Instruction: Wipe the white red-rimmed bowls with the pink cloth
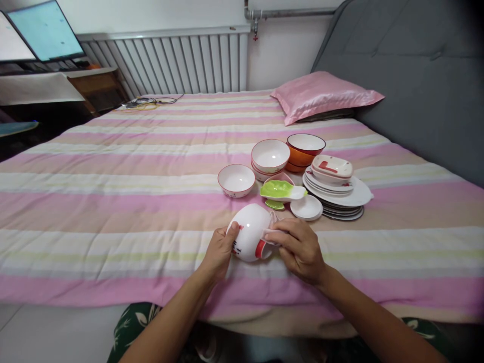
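Tipped on its side, a white bowl (pixel 249 232) with red and black markings is held over the front of the bed. My left hand (pixel 221 247) grips its rim, thumb on the outer wall. My right hand (pixel 300 248) pinches a pale cloth (pixel 273 234) against the bowl's base. Just beyond stands another white bowl (pixel 236 180) with a red rim. Close to my right hand lie a small white dish (pixel 307 207) and a green-and-white leaf-shaped dish (pixel 278 189).
Stacked white bowls (pixel 270 155) and orange bowls (pixel 304 151) stand farther back. At right, plates (pixel 363 192) are piled under rectangular dishes (pixel 331 167). A pink pillow (pixel 325 96) lies by the grey headboard (pixel 408 75). Cables (pixel 151 102) rest at the far left of the striped bedspread (pixel 113 201).
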